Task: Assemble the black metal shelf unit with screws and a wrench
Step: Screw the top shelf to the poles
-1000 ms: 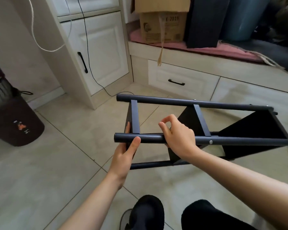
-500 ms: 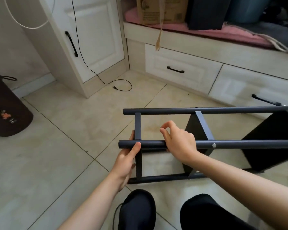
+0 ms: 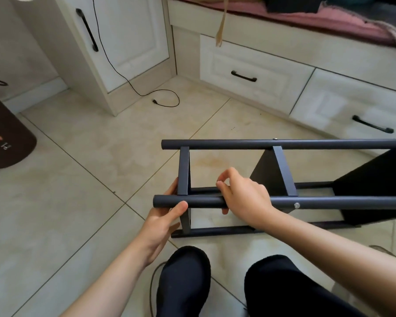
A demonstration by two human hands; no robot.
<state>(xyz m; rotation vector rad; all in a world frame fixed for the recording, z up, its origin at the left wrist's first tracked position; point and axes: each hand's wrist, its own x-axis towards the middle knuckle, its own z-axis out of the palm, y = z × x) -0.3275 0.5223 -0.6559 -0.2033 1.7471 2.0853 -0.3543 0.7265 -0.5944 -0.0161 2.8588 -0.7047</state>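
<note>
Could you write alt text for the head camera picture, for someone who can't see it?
Seen from above, a person's left hand and right hand grip the near tube of a black metal shelf frame lying on its side on a beige tiled floor, before white drawers.

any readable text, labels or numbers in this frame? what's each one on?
Orange and white marks on the dark brown bin at the left edge: too blurred and cut off to read.
Black metal shelf frame, white cabinet drawers, beige floor tiles: no text visible.
Nothing else legible.
</note>
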